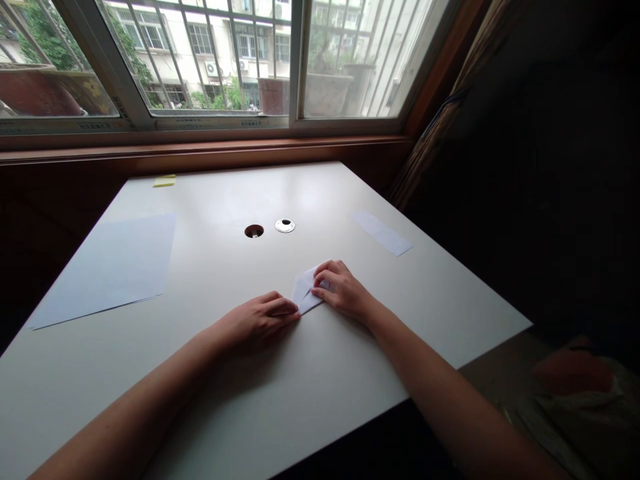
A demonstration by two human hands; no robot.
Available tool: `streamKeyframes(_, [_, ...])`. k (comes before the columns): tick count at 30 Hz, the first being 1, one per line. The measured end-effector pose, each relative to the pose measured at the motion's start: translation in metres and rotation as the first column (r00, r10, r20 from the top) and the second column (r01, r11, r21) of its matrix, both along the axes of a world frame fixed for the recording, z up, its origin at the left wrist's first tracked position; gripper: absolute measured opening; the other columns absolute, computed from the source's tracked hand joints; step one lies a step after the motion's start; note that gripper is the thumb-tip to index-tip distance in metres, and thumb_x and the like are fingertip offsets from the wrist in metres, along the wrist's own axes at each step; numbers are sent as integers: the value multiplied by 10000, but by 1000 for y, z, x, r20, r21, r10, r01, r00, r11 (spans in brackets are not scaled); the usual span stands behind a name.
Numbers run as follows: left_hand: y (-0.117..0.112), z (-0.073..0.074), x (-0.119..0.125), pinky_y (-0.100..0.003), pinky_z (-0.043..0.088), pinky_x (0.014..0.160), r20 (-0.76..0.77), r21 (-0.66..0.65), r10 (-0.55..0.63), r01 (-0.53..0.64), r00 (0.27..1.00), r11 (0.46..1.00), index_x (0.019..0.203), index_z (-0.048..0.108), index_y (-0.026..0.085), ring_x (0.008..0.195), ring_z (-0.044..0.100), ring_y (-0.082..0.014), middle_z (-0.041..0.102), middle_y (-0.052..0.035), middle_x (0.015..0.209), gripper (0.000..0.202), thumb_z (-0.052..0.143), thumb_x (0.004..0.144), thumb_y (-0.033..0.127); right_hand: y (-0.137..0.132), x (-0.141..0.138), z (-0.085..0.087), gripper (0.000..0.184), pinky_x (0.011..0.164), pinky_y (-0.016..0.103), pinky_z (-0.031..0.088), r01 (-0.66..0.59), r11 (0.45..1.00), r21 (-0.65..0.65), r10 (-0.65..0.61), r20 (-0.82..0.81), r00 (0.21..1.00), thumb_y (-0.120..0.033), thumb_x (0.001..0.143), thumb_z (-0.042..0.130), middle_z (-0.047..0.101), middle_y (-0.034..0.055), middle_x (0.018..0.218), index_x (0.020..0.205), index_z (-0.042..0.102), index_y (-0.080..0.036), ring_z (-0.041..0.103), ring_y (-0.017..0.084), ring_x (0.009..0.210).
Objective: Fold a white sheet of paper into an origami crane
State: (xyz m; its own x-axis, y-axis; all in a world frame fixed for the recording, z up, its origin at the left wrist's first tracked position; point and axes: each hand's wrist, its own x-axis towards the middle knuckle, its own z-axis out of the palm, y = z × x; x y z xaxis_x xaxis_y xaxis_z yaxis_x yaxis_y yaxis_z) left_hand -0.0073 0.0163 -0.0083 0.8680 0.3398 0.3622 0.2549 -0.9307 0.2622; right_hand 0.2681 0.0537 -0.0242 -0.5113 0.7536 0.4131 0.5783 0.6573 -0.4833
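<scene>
A small folded sheet of white paper (303,283) lies on the white table (220,407), in front of me. My left hand (267,315) is closed at the paper's lower left corner, its fingertips pressed together there. On the paper's right side rests my right hand (343,288), fingers curled over the upper layer and edge. A fold line runs across the visible part of the paper. The rest of it is hidden under my right fingers.
Large white sheets (113,267) lie at the table's left. A narrow paper strip (383,232) is on the right. Beyond the hands are a round cable hole (254,231) and a metal ring cover (285,226). Yellow paper (165,181) sits by the far edge, below the window (210,60).
</scene>
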Motion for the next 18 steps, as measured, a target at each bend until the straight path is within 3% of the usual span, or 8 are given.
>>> streamKeyframes(4, [2,-1,-3,-332,558,943,34,-73,-39,41,999,996,1307,601,206,1090,624,-206,671,-127,1197,354,517,966,161,0,0,3,74,961,428,468,-73,995,-71,72,-18,997,-261,861,725,644,67,1063,858,666,-215,542,233,1046])
streamKeyframes(9, [4,-12,-2,-423,482,1097,-21,31,0,0,1000,1000,1348,568,203,1305,532,-250,600,-121,1364,385,547,964,220,-1,0,6,95,962,411,479,-110,989,-96,108,-23,994,-280,861,729,640,67,1072,905,672,-219,556,227,1052])
streamKeyframes(18, [4,-14,-2,-446,467,1109,-74,108,120,-112,990,988,1415,512,236,1243,584,-240,587,-107,1385,434,517,982,265,-1,1,-2,120,989,439,461,-2,1000,9,2,-23,1000,-313,903,673,607,92,1083,964,691,-211,537,243,1058])
